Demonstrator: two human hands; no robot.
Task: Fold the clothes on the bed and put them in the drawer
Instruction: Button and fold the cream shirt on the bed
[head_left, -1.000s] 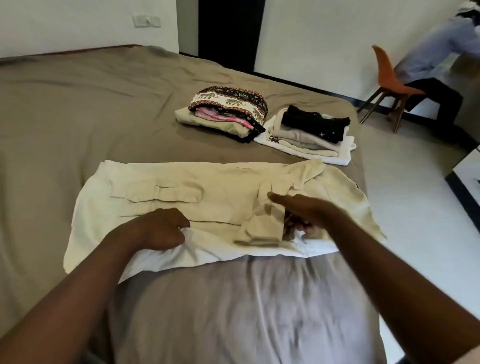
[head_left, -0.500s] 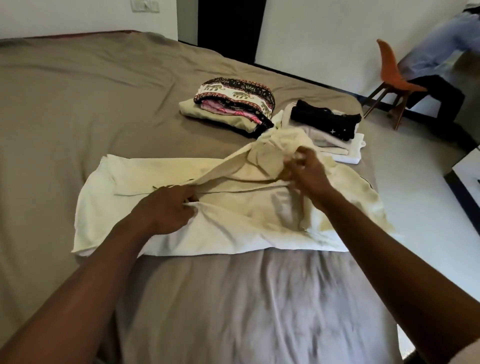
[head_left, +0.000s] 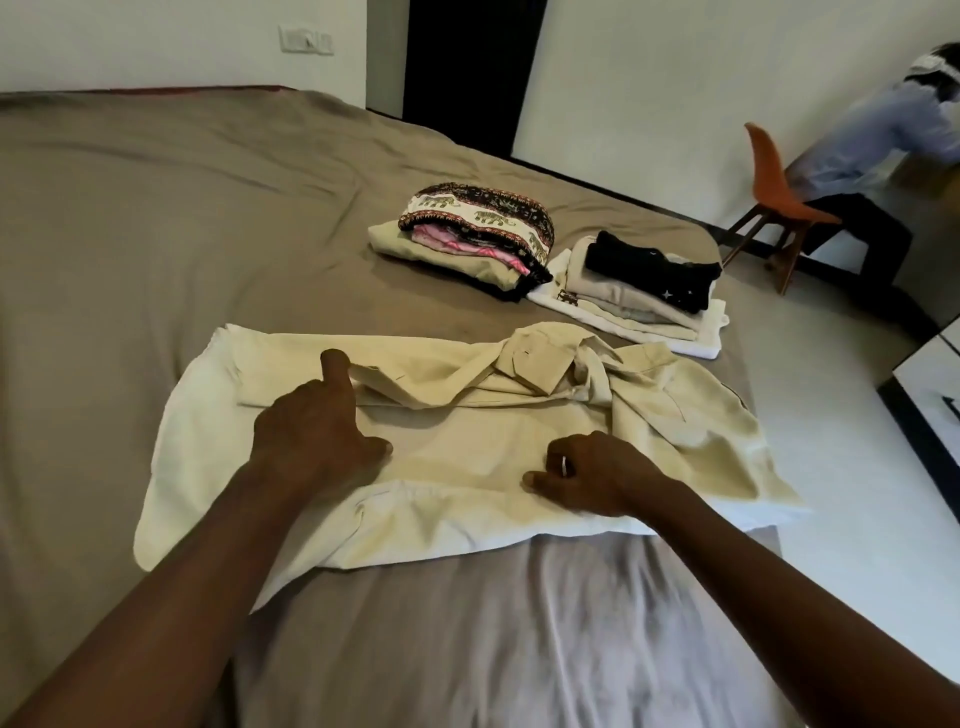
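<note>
Cream cotton shirt (head_left: 467, 447): lies half-folded across the near part of the brown bedsheet (head_left: 156, 234), collar to the right, one sleeve bunched across its middle.
Left hand (head_left: 317, 431): spread on the shirt's left half, forefinger straight along a sleeve fold; it presses and grips nothing.
Right hand (head_left: 587, 473): fingers curled down at the near fold, pinching the cloth as far as I can see.
Finished piles: a patterned-topped folded stack (head_left: 478, 228) and a black-topped folded stack (head_left: 649, 280) sit far right, well apart from both hands.
Drawer: not in sight from here.
Risk, lumps: folding over the rumpled sleeve and collar would likely trap creases and leave a lopsided bundle.
Risk, edge: the shirt's right end reaches the bed's right edge, so a brisk pull could drag it to the floor.
Risk, spring-back: if the pressing hand lifts early, the sleeve fold may open.
</note>
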